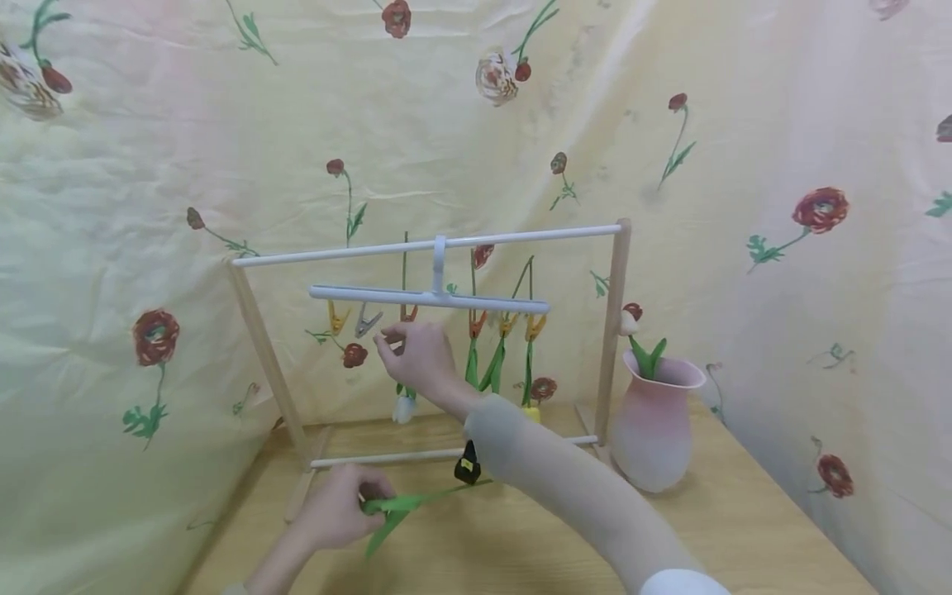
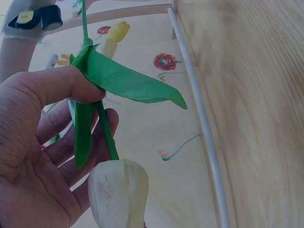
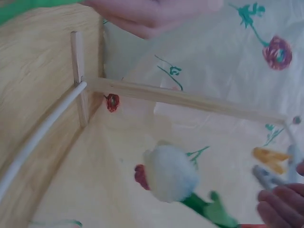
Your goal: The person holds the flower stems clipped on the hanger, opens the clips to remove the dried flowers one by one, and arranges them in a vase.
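Tulip stem (image 2: 85,128) pinched by left fingers (image 2: 71,85); only the left wrist view shows its cream bud (image 2: 118,192).

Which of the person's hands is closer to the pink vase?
The right. The right hand is up at the clips of the hanger, left of the pink vase. The left hand, holding a flower stem, is farther left, low over the table.

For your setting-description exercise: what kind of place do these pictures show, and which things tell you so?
Probably a makeshift indoor craft corner: a flower-printed cloth backdrop, a wooden table, and a small wooden rack with artificial flowers clipped upside down beside a pink vase.
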The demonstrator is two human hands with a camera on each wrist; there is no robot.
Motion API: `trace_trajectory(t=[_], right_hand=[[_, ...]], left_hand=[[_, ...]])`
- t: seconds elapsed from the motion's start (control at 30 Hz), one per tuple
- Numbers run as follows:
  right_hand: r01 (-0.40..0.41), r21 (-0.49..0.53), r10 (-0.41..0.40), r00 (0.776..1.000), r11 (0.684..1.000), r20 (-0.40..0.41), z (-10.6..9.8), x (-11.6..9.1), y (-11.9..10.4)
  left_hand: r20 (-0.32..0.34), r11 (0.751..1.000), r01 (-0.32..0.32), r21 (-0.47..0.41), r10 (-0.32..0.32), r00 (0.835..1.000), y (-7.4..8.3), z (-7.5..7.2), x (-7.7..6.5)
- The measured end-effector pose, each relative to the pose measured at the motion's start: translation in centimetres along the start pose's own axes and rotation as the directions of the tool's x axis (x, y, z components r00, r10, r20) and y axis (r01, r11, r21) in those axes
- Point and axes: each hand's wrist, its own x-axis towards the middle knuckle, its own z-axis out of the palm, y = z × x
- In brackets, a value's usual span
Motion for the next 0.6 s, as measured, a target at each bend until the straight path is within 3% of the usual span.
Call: trace_trajectory(t=[0.13, 0.27, 0.4, 0.6], right_hand=[[0.104, -0.083, -0.09, 0.983, 0.991, 0.16, -1.9, -1.6, 0.1], [0.206, -0.129, -0.153, 0.931, 0.97, 0.331, -3.9, -3.9, 0.8], [0.233, -0.106, -0.168, 0.889, 0.967, 0.425, -5.7, -6.6, 2.0], [0.28, -0.147, -0.177, 0.855, 0.949, 0.487, -6.5, -10.7, 3.9]], left_hand=[[0.006, 1.0, 0.005, 0.014, -0.005, 1.0, 0.5, 0.0, 0.6], [0.003, 0.999, -0.025, 0.032, 0.025, 1.0, 0.7, 0.0, 1.3], [-0.017, 0.996, -0.054, 0.064, 0.055, 0.998, 0.8, -0.1, 1.8], [-0.014, 0.996, -0.036, 0.078, 0.037, 0.999, 1.1, -0.6, 2.1]])
